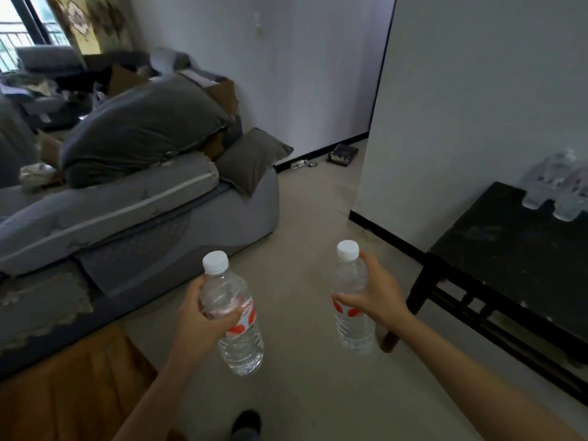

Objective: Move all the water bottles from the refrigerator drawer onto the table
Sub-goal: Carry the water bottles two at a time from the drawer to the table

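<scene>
My left hand (203, 316) grips a clear water bottle (237, 342) with a white cap and a red-and-white label, tilted slightly to the left. My right hand (378, 294) holds a second, like bottle (351, 326) upright around its upper body. Both bottles hang over the floor in front of me. A black table (515, 256) stands at the right against the wall. Several blurred water bottles (553, 189) stand on its far right part. The refrigerator drawer is not in view.
A grey sofa (143, 218) piled with cushions and cardboard boxes fills the left side. A white wall corner (372, 154) stands just left of the table. Small items (342, 154) lie on the floor by the far wall. Pale floor (302, 237) runs between sofa and table.
</scene>
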### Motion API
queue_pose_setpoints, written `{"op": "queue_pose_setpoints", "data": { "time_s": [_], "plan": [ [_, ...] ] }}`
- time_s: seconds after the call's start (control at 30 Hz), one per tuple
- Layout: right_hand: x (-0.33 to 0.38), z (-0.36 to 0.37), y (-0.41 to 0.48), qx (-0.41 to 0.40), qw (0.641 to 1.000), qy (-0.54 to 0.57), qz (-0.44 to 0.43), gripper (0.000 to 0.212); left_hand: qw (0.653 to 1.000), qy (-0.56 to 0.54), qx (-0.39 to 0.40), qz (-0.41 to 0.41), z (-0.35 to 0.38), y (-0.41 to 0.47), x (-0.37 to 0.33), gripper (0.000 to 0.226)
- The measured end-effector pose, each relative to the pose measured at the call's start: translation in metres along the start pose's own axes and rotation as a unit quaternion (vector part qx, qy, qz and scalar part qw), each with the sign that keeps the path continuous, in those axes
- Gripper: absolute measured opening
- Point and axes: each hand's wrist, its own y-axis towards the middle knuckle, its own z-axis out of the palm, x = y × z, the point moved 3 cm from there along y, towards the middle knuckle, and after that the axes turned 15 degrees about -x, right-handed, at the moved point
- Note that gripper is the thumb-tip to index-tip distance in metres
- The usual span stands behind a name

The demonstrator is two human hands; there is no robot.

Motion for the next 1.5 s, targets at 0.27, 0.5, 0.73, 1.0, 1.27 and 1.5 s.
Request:
{"op": "queue_pose_setpoints", "data": {
  "time_s": [0.27, 0.5, 0.73, 1.0, 1.27, 1.5],
  "plan": [
    [-0.017, 0.038, 0.122, -0.054, 0.998, -0.015, 0.029, 0.08, 0.999, -0.022, 0.032, 0.018, 0.079, 0.138, 0.01, 0.069],
    [-0.04, 0.067, 0.224, -0.09, 0.99, -0.067, 0.083, 0.079, 0.994, -0.034, 0.097, 0.031, 0.168, 0.267, -0.006, 0.09],
    [-0.081, 0.059, 0.27, -0.135, 0.974, -0.085, 0.162, 0.076, 0.985, -0.036, 0.161, 0.047, 0.257, 0.331, -0.019, 0.076],
    [-0.16, 0.027, 0.309, -0.18, 0.95, -0.097, 0.235, 0.086, 0.96, -0.049, 0.266, 0.07, 0.384, 0.343, -0.033, 0.079],
    [-0.222, 0.008, 0.394, -0.201, 0.95, -0.072, 0.228, 0.081, 0.959, -0.054, 0.27, 0.066, 0.493, 0.357, -0.068, 0.067],
    [-0.264, 0.001, 0.431, -0.194, 0.946, -0.057, 0.252, 0.084, 0.962, -0.014, 0.268, 0.037, 0.551, 0.376, -0.054, 0.081]
  ]
}}
